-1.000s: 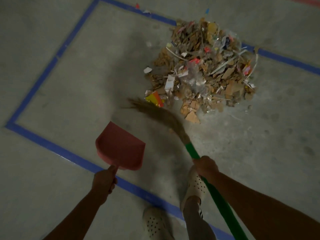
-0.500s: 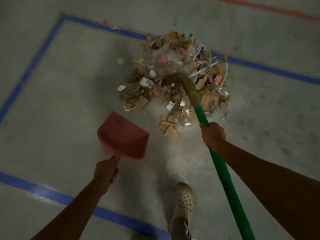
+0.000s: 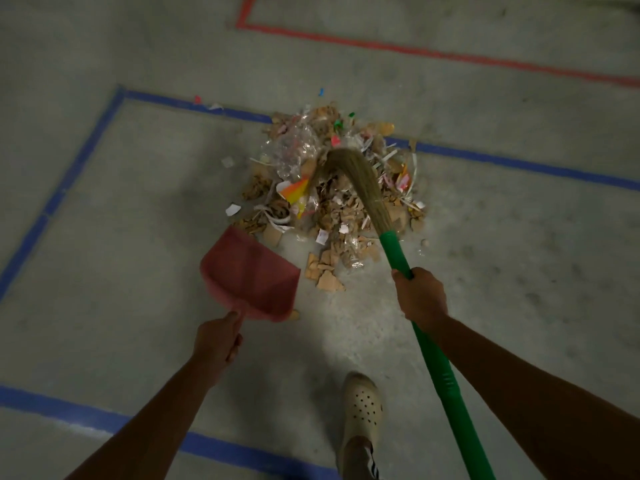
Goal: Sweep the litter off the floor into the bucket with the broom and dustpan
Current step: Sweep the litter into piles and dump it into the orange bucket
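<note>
– Hands?
– Right hand [image 3: 420,298] wrapped around the green broom [image 3: 429,351]; left hand [image 3: 217,342] gripping the red dustpan [image 3: 249,278].
– Litter [image 3: 332,188]?
– 1 heap on the floor (bristles bent over it), dustpan beside it.

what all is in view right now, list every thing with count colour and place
heap of mixed litter: one, tan card, white paper, clear plastic, centre of floor across the blue line
red plastic dustpan: one, lip at the heap's near left edge
straw broom with green handle: one, bristles bent on top of the heap
blue floor tape: lines forming a box, left, far and near
red floor tape: lines, far top
grey concrete floor: throughout
cream perforated clog: one, bottom centre
left hand: grips the dustpan's handle
right hand: grips the green handle
</note>
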